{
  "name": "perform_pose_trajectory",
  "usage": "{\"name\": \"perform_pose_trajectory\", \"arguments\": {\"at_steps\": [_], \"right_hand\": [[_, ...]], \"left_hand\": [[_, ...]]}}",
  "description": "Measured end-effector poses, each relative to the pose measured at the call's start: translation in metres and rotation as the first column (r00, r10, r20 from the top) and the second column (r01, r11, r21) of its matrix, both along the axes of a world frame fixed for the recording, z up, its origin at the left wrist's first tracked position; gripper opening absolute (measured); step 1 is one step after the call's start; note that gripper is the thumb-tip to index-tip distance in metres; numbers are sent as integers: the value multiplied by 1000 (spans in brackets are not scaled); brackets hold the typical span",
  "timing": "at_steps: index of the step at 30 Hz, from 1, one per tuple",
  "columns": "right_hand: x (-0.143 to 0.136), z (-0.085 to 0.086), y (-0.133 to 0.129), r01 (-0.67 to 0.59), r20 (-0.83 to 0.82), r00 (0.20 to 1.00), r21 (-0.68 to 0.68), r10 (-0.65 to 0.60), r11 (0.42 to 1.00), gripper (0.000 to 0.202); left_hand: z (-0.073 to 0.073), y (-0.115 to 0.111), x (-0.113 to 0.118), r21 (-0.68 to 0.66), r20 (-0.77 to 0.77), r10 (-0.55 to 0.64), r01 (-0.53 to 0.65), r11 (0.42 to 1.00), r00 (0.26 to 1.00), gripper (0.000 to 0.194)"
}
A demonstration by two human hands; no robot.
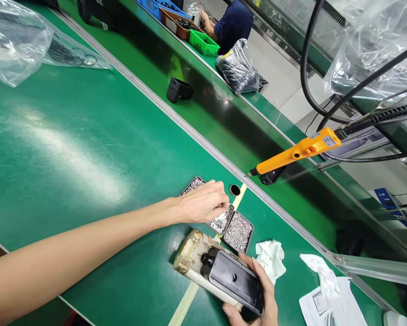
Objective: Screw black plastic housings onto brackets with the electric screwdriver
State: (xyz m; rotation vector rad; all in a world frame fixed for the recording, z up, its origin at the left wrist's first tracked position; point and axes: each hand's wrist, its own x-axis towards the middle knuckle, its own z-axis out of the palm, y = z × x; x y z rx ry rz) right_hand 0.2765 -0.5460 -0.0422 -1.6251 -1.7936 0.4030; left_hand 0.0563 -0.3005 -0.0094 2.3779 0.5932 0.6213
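My left hand is over a small tray of shiny metal parts, its fingers bent together in a pinch. Whatever the fingertips hold is hidden. A black plastic housing with a round stub at one end lies in a worn, pale fixture block. Around its near end is wrapped my right hand, thumb on one side and fingers on the other. Beside the left hand are another tray of small metal pieces and a partly covered tray. A dark round disc lies just beyond.
An orange electric screwdriver hangs on a cable above the metal rail. Black parts sit on the green belt behind it. Crumpled white cloth and papers lie right. Across the line, a person works near bins.
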Motion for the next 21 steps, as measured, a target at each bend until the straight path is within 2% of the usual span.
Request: {"name": "perform_pose_trajectory", "arguments": {"at_steps": [6,10,15,21], "right_hand": [[-1,-1,-2,23,46,999,2,-23,1000,84],[-2,-3,-1,1,41,999,24,-2,1000,85],[-2,-1,0,-16,59,998,12,15,1000,81],[-3,9,2,-14,126,992,-1,14,1000,84]], "left_hand": [[7,-7,-2,-180,37,48,-40,983,998,22],[9,-8,-5,-312,35,99,-83,947,994,20],[9,-8,-6,-459,-10,82,-77,885,997,27],[6,-10,-7,-535,-28,85,-87,840,996,28]]}}
